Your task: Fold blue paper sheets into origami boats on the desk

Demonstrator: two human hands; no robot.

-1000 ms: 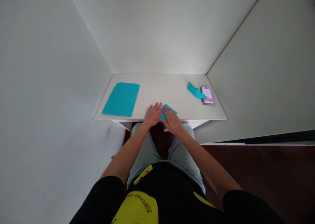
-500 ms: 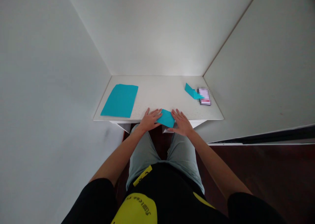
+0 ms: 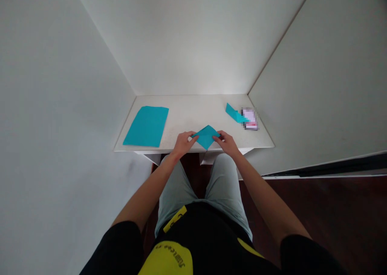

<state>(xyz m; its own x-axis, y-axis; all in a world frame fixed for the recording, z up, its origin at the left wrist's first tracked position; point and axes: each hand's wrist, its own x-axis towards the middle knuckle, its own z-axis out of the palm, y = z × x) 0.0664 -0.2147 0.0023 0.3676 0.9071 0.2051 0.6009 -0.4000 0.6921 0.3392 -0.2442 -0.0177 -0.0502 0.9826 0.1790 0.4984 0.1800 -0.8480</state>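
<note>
A small folded sheet of blue paper (image 3: 207, 138) is held between my two hands near the front edge of the white table. It shows a diamond shape, one corner pointing toward me. My left hand (image 3: 184, 142) pinches its left corner between thumb and fingers. On the opposite corner, my right hand (image 3: 227, 142) has a similar pinch, thumb on top. Whether the paper touches the tabletop I cannot tell.
On the left of the white table (image 3: 193, 109) lies a larger blue sheet (image 3: 146, 126). At the right, a folded blue paper piece (image 3: 235, 113) partly overlaps a blurred, phone-like object (image 3: 250, 121). White walls (image 3: 193, 41) enclose the table's back and sides.
Both hands have gone from lying flat with spread fingers beside the paper to pinching its corners. The paper has turned into a diamond position and moved slightly away from me.
</note>
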